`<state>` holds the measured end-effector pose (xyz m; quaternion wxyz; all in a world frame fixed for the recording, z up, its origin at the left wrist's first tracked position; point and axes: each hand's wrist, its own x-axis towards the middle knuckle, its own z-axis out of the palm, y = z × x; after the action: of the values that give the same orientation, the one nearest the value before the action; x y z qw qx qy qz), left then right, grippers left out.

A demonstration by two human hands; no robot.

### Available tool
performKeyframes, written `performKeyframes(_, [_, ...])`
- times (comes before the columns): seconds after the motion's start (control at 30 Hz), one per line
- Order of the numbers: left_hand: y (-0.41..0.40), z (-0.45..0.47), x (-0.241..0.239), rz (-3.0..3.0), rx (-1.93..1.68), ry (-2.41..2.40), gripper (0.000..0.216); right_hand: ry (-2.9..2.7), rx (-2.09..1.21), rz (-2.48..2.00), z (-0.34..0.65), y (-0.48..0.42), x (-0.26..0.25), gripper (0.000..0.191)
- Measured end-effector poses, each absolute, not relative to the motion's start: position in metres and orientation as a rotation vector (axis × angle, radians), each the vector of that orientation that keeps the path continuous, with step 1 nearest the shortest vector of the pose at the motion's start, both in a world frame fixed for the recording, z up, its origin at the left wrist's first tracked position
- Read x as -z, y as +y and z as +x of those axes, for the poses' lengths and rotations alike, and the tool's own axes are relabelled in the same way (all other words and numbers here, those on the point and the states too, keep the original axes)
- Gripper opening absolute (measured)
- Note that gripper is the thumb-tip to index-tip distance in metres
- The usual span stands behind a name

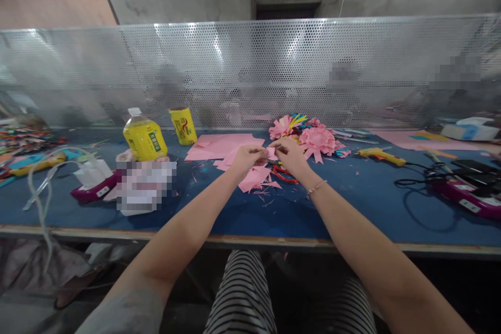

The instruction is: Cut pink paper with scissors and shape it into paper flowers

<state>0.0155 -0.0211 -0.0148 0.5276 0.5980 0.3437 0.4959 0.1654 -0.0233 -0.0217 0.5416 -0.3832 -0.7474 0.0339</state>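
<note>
Both my hands meet over the middle of the blue table. My left hand and my right hand pinch a small pink paper piece between their fingertips. Under them lie pink paper scraps and red-handled scissors. Flat pink paper sheets lie just behind my left hand. Pink paper flowers sit behind my right hand.
A yellow drink bottle and a yellow can stand at back left. A tissue pack lies left. A yellow glue gun and black cable are at right. A perforated metal screen bounds the table's back.
</note>
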Motion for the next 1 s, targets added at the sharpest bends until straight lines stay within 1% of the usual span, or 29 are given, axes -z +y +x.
performKeyframes(0.07, [-0.0218,0.0162,0.0147,1.417,-1.17,0.833,0.019,-1.802,-0.016,-0.902,0.1651,-0.0249,0.0211,0.032])
performKeyframes(0.13, [-0.0222,0.0168,0.0149,1.421,-1.16,0.857,0.02,-1.814,0.026,-0.916,0.1651,-0.0257,0.0206,0.035])
performKeyframes(0.37, [-0.0213,0.0165,0.0171,1.453,-1.154,0.875,0.02,-1.842,0.108,-0.905,0.1657,-0.0234,0.0218,0.03])
performKeyframes(0.63, [-0.0242,0.0177,0.0144,1.468,-1.147,0.803,0.03,-1.828,0.088,-0.9,0.1636,-0.0262,0.0216,0.024])
performKeyframes(0.8, [-0.0239,0.0185,0.0154,1.453,-1.167,0.781,0.028,-1.783,-0.018,-0.905,0.1623,-0.0273,0.0221,0.018])
performKeyframes(0.9, [-0.0221,0.0182,0.017,1.439,-1.186,0.768,0.025,-1.737,-0.171,-0.894,0.1615,-0.0259,0.023,0.019])
performKeyframes(1.0, [-0.021,0.0177,0.0179,1.427,-1.217,0.749,0.025,-1.712,-0.236,-0.881,0.1612,-0.0237,0.0238,0.02])
